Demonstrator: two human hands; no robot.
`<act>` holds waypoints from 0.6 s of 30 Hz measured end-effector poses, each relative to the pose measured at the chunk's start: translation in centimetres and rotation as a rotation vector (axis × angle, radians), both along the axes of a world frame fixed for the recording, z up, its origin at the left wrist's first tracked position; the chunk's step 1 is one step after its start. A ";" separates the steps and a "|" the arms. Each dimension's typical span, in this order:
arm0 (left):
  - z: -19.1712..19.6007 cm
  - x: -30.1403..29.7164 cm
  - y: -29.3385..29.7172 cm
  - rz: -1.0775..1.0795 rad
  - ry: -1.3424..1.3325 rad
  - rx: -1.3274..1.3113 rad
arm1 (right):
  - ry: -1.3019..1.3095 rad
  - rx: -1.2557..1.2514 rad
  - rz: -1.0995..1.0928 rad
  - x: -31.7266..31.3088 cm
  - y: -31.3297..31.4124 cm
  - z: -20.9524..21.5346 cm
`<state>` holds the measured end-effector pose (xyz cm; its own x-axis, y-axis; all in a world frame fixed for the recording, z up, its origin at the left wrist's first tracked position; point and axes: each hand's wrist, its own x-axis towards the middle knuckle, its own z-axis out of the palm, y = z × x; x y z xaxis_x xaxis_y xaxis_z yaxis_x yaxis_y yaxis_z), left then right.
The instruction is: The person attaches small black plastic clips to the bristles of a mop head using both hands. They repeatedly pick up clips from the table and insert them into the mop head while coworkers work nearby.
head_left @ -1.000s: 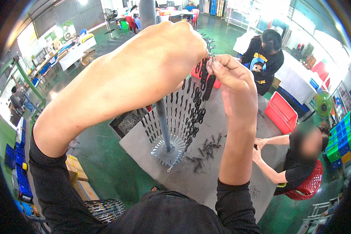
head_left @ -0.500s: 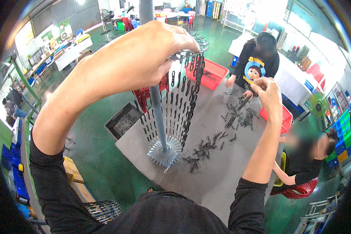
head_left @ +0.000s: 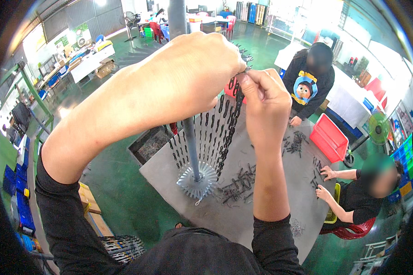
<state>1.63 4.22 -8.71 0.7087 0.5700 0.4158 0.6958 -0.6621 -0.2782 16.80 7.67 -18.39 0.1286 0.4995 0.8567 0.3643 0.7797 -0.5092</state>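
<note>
A grey upright pole (head_left: 191,142) carries a toothed metal disc (head_left: 196,179) near its foot. Strands of black chain links (head_left: 224,146) run from that disc up to a spiked upper rim, mostly covered by my left hand (head_left: 202,68). That hand is closed at the rim, its fingertips partly hidden. My right hand (head_left: 267,94) pinches close beside it, at the tops of the chains on the right. The fingertips of both hands meet around a tiny piece too small to name. Loose black links (head_left: 241,181) lie on the grey tabletop (head_left: 234,217) below.
Across the table stands one person (head_left: 309,82); another (head_left: 371,192) sits at the right, hands on black pieces. A red basket (head_left: 329,137) stands at the right edge. A dark bin (head_left: 149,144) sits beyond the table's left edge, and a green fan (head_left: 377,127) farther right.
My right hand has moved left to meet my left hand at the upper rim. The standing person has drawn back upright, and the seated person's hands now reach onto the tabletop.
</note>
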 end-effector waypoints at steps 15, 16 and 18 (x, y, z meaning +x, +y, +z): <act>-0.3 -1.5 0.7 -0.084 0.007 0.066 | 0.444 -0.347 0.946 8.2 2.8 -2.4; -0.2 -1.8 0.8 -0.052 0.024 0.065 | 0.400 -0.377 0.933 9.5 2.6 -2.3; -0.4 -2.6 0.7 -0.056 -0.012 0.047 | 0.029 -0.486 0.533 11.6 2.5 -0.8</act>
